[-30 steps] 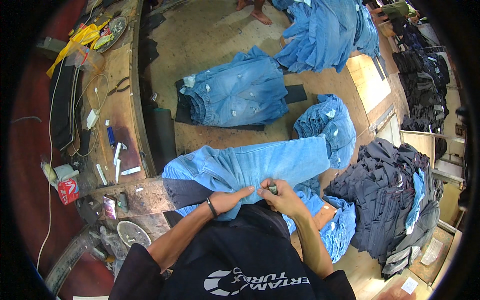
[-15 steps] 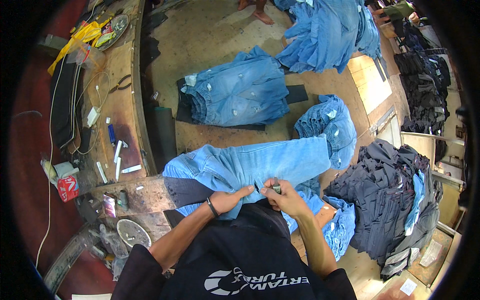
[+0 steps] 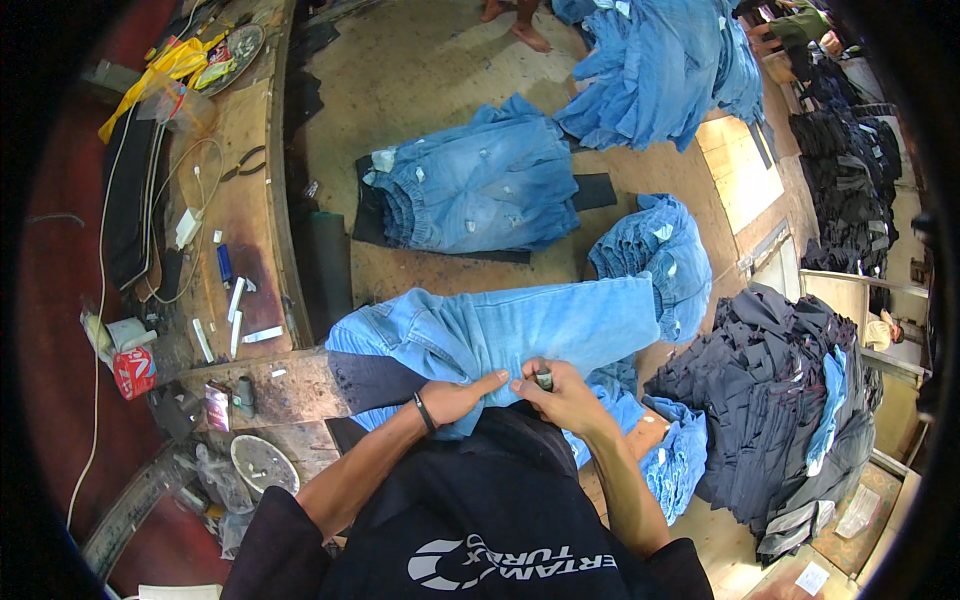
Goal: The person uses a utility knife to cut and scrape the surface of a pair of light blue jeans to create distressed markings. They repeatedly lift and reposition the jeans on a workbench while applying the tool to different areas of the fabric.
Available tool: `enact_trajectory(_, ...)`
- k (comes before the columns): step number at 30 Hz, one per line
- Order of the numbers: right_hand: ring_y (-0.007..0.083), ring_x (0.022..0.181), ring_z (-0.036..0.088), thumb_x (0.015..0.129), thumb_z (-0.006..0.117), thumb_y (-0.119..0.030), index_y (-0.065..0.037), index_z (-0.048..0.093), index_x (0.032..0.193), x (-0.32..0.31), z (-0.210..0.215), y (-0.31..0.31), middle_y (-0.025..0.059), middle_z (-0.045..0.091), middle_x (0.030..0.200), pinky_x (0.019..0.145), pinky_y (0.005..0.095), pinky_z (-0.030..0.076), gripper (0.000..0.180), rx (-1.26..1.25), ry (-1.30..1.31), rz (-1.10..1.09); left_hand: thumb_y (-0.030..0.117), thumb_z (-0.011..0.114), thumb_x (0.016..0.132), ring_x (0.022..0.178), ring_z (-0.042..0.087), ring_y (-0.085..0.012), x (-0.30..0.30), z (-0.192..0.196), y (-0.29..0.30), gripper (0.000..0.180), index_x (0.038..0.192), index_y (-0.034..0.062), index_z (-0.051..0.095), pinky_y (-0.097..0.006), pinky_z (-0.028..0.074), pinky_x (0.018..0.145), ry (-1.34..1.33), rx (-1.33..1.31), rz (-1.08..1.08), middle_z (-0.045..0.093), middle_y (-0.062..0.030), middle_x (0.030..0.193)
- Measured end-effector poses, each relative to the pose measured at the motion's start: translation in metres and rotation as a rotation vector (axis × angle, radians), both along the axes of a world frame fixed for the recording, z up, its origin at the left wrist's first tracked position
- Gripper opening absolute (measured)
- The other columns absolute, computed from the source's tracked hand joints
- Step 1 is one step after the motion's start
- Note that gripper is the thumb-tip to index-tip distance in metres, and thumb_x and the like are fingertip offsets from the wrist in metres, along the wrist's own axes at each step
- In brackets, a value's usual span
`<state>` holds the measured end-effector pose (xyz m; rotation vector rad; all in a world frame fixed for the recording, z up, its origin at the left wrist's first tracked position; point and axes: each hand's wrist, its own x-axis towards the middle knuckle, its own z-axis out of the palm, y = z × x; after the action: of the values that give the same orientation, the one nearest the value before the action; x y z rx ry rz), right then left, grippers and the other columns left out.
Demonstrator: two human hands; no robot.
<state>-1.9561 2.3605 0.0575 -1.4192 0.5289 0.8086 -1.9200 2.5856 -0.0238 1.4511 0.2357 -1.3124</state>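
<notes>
A pair of light blue jeans [image 3: 570,318] lies across in front of me, one leg stretched to the right over a dark padded board [image 3: 372,384]. My left hand [image 3: 455,402] is closed on the near edge of the denim, its thumb lying on top. Close by on the right, my right hand [image 3: 565,398] is pinched at the same edge. A small grey-green object [image 3: 544,381] shows between its fingers; most of it is hidden, so its kind cannot be told. The two thumbs almost meet.
Beyond lie a stack of folded jeans [image 3: 470,180], a rolled bundle [image 3: 655,250] and a large denim heap [image 3: 650,75]. Dark garments [image 3: 765,390] pile up on the right. On the left bench [image 3: 245,110] are pliers [image 3: 243,164], a blue lighter [image 3: 224,264], white sticks and a dish [image 3: 265,463].
My right hand has shifted slightly left, toward the left thumb. The dark slit or tip seen between the thumbs is now covered, and less of the grey-green object shows. My left hand stays put.
</notes>
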Motion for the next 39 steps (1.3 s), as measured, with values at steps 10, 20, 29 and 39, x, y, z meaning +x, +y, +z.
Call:
enact_trajectory(10, 0.0038, 0.061, 0.037, 0.101, 0.071, -0.017, -0.007, 0.059, 0.086, -0.002, 0.002, 0.012, -0.0087, 0.043, 0.068, 0.054, 0.0273, 0.03, 0.021, -0.063, -0.065, -0.054, 0.037, 0.073, 0.101, 0.12, 0.065, -0.0214, 0.005, 0.01, 0.001, 0.05, 0.131, -0.0023, 0.069, -0.036, 0.049, 0.108, -0.065, -0.037, 0.003, 0.07, -0.01, 0.133)
enact_trajectory(20, 0.0037, 0.06, 0.037, 0.101, 0.07, -0.018, -0.007, 0.058, 0.088, -0.006, -0.001, 0.013, -0.0078, 0.042, 0.067, 0.053, 0.0269, 0.03, 0.021, -0.078, -0.149, -0.043, 0.034, 0.074, 0.1, 0.12, 0.064, -0.0207, 0.009, 0.016, -0.002, 0.047, 0.128, -0.0026, 0.07, -0.036, 0.049, 0.108, -0.103, -0.129, 0.046, 0.071, -0.0092, 0.13)
enact_trajectory(29, 0.0041, 0.053, 0.035, 0.101, 0.07, -0.018, -0.008, 0.057, 0.092, -0.006, -0.005, 0.012, -0.0072, 0.042, 0.064, 0.049, 0.0257, 0.027, 0.02, -0.082, -0.114, -0.057, 0.034, 0.074, 0.1, 0.12, 0.064, -0.0218, 0.012, 0.019, -0.003, 0.047, 0.128, -0.003, 0.069, -0.036, 0.048, 0.107, -0.155, -0.136, 0.044, 0.071, -0.0106, 0.129)
enact_trajectory(39, 0.0078, 0.057, 0.043, 0.103, 0.068, -0.021, -0.005, 0.057, 0.099, -0.013, 0.003, 0.007, -0.0057, 0.044, 0.066, 0.052, 0.0277, 0.033, 0.02, 0.03, 0.008, -0.239, 0.032, 0.074, 0.099, 0.116, 0.066, -0.0196, 0.011, 0.01, 0.006, 0.044, 0.128, -0.0019, 0.07, -0.035, 0.051, 0.105, 0.058, -0.236, 0.117, 0.072, -0.0087, 0.128)
